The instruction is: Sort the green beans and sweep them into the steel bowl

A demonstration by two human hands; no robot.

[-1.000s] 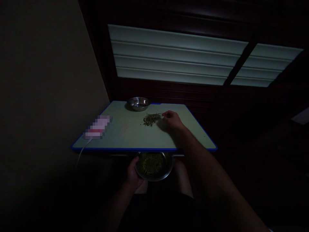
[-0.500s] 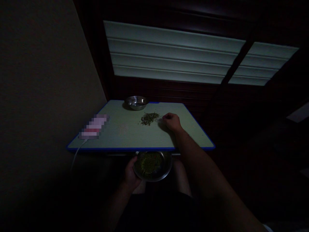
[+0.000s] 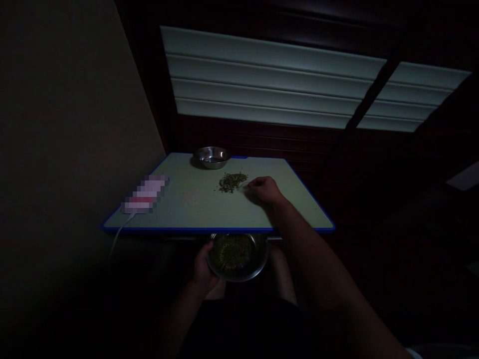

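My left hand (image 3: 204, 269) grips the left rim of a metal bowl (image 3: 258, 271), held just below the table's front edge. Small green grains, like mung beans (image 3: 232, 252), lie inside it. Over the table, my right hand (image 3: 264, 189) is closed in a pinch on a small, clear, thin piece (image 3: 243, 187) whose kind I cannot make out. Its tip is at the right edge of a spread pile of small dark green grains (image 3: 231, 182) on the pale tabletop (image 3: 217, 212).
A second metal bowl (image 3: 212, 158) stands at the table's back left. A blurred-out phone-like device (image 3: 145, 194) with a white cable (image 3: 119, 232) lies on the left. A wall rises at the left, and dark wood with pale slats (image 3: 262, 85) is behind. The room is dim.
My right hand has drawn back from the pile, then moved slightly nearer the front with the clear piece. My left hand keeps its hold on the bowl. The view has shifted a little.
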